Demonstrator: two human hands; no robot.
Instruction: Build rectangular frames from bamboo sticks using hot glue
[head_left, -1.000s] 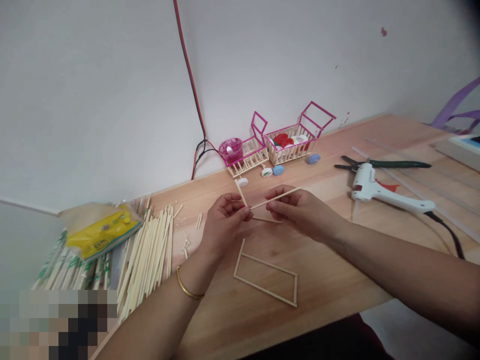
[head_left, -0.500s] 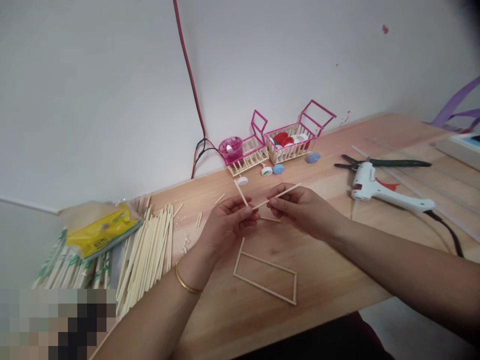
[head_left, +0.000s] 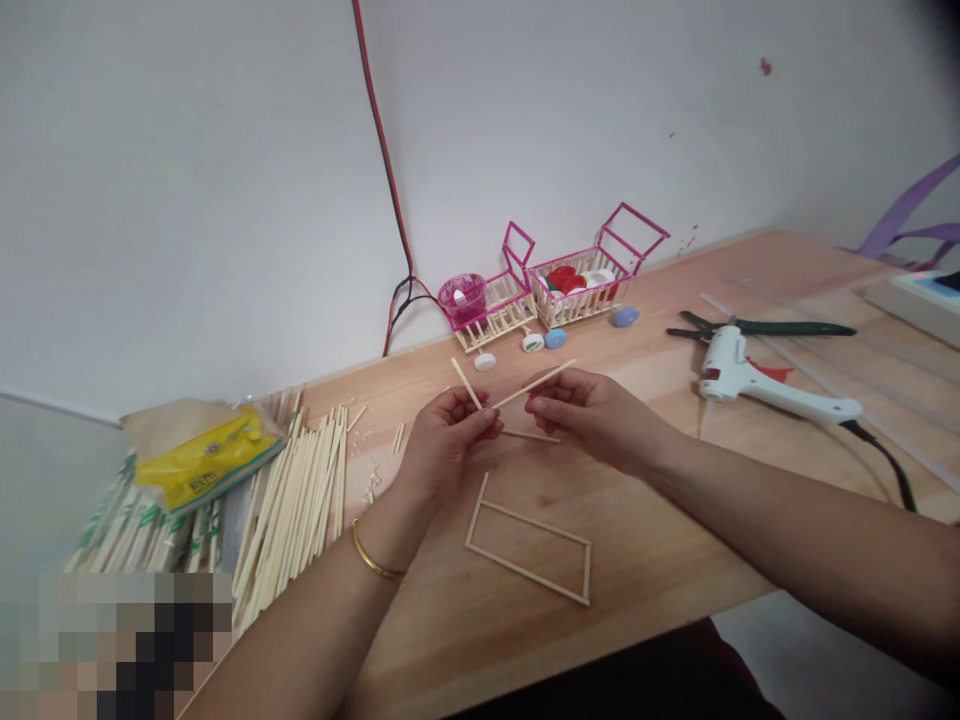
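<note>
Both my hands are raised a little above the wooden table (head_left: 660, 560), each pinching thin wooden sticks. My left hand (head_left: 444, 440) is closed on a short stick (head_left: 466, 383) that points up and away. My right hand (head_left: 592, 412) is closed on a longer stick (head_left: 534, 384) that slants across towards the left hand; another thin stick (head_left: 531, 436) shows below between the two hands. A flat rectangular frame of sticks (head_left: 527, 540) lies on the table just under my hands.
A heap of loose sticks (head_left: 292, 500) and a yellow packet (head_left: 199, 462) lie at the left. Two pink-edged stick carts (head_left: 555, 285) with bottle caps stand by the wall. A white glue gun (head_left: 757, 385) and pliers (head_left: 757, 327) lie at the right.
Both hands have shifted slightly left and away with their sticks; the long stick's far end has moved left. The frame on the table has not moved.
</note>
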